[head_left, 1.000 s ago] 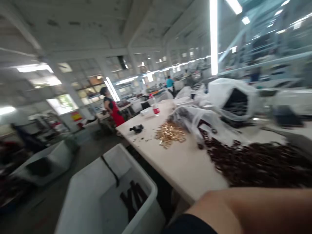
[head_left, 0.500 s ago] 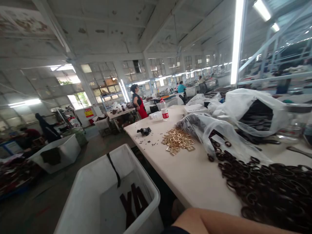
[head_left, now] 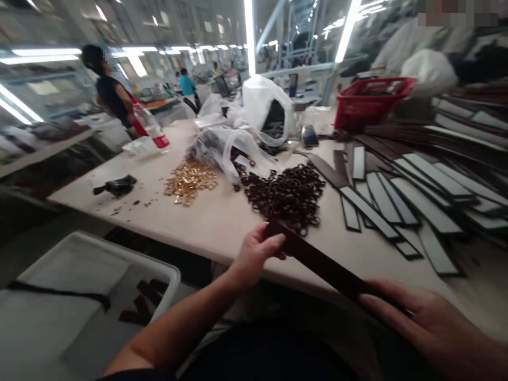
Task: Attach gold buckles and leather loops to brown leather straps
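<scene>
Both hands hold a long dark brown strap (head_left: 321, 262) above the table's near edge. My left hand (head_left: 257, 251) pinches its far end between thumb and fingers. Farther along the strap, my right hand (head_left: 413, 312) is closed round it, slightly blurred. Just beyond my left hand lies a heap of dark brown rings (head_left: 288, 193). Left of that heap is a pile of gold-coloured metal buckles (head_left: 188, 182). Many straps with pale backing (head_left: 432, 203) lie stacked and fanned out on the right side of the table.
A white bin (head_left: 170, 267) with dark strips in it stands at the lower left. On the table (head_left: 222, 227) are a bottle with a red label (head_left: 161, 140), a small black object (head_left: 119, 186), plastic bags (head_left: 264, 87) and a red basket (head_left: 357, 106). A person (head_left: 109, 90) stands at the back left.
The view has swung right, bringing the stacked straps and red basket into sight. Both hands now show, holding a brown strap; earlier only part of an arm showed.
</scene>
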Demonstrator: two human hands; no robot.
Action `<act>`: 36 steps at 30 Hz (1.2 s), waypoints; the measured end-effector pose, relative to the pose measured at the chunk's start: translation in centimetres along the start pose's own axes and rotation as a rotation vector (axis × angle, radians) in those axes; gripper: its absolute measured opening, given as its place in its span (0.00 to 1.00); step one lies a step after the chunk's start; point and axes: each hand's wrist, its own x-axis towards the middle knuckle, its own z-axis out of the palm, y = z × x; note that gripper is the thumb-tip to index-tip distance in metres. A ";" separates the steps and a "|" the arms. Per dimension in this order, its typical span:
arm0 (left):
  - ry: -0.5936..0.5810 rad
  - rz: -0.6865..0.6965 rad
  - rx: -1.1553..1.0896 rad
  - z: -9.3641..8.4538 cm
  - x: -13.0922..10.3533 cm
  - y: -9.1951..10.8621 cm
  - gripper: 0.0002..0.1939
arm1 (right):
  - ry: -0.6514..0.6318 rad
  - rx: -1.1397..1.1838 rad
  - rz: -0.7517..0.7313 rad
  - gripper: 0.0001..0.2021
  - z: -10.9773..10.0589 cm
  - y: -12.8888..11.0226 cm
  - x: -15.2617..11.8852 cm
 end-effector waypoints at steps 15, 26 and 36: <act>0.039 -0.314 -0.003 -0.5 -4.0 -3.6 0.21 | 0.409 -0.065 -0.155 0.16 9.7 -3.7 1.5; -0.048 -0.236 0.105 -1.4 -4.2 -4.2 0.21 | 0.407 -0.132 -0.260 0.08 10.5 -3.2 1.8; -0.413 0.550 1.009 -2.0 -2.7 -3.1 0.08 | 0.394 -0.266 -0.375 0.08 10.2 -3.2 1.6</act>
